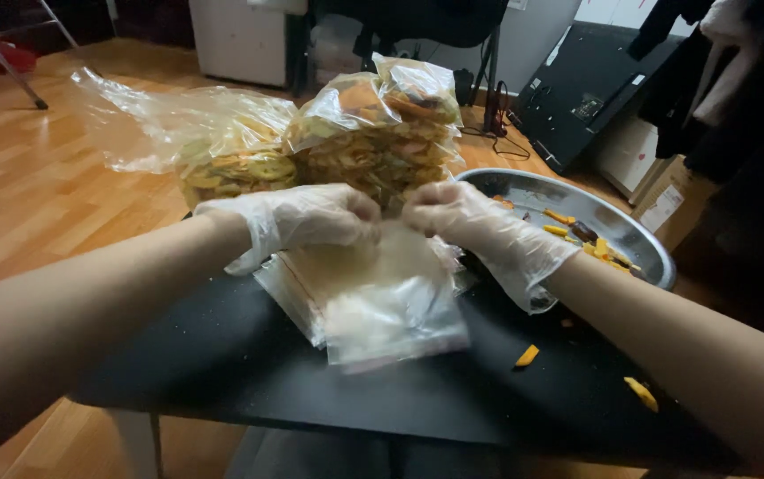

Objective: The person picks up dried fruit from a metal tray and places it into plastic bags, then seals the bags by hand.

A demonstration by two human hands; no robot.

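Here our black bench (249, 355) stands on a wooden floor (36, 186); both gloved hands' fingers (360, 213) seemingly pinch the top of the clear bags (382, 302), which lie just below them.

stack of small bags (382, 302) was laid mid-table (249, 372), under left hand (298, 217) and right hand (466, 217) | two filled bags (373, 142) were set behind the hands | metal bowl (639, 239) was placed right | loose pieces (527, 357) were scattered front-right
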